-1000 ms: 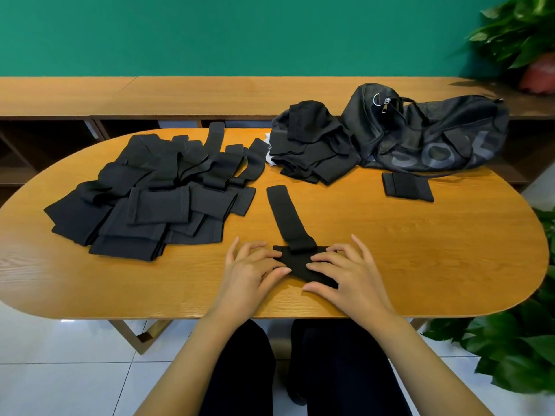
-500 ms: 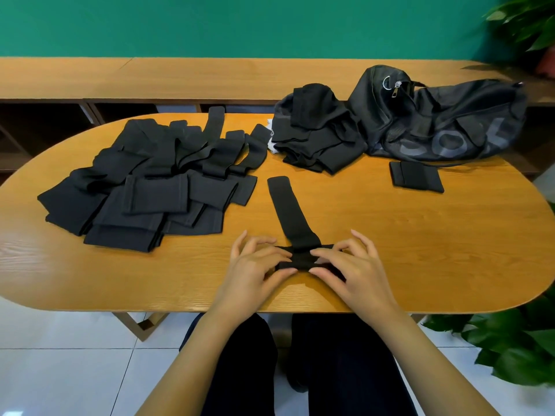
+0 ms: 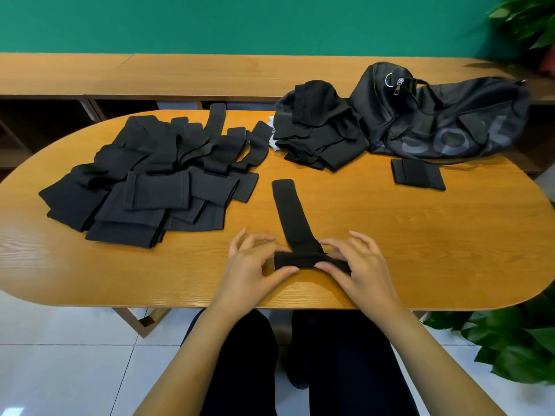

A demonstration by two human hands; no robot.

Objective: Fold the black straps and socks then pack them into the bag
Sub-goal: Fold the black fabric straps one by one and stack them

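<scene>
Folding a long black elastic strap (image 3: 292,217) well short of the black fabric duffel bag (image 3: 444,121), a person's left hand (image 3: 249,268) and right hand (image 3: 365,265) pinch its doubled near end, with another even turn toward the bag likely next.

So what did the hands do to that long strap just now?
The left hand and right hand stopped pressing flat and now pinch the near end of the strap, folded over away from the person into a thicker band. The strap pile, the bag and the small folded piece stayed put.
</scene>
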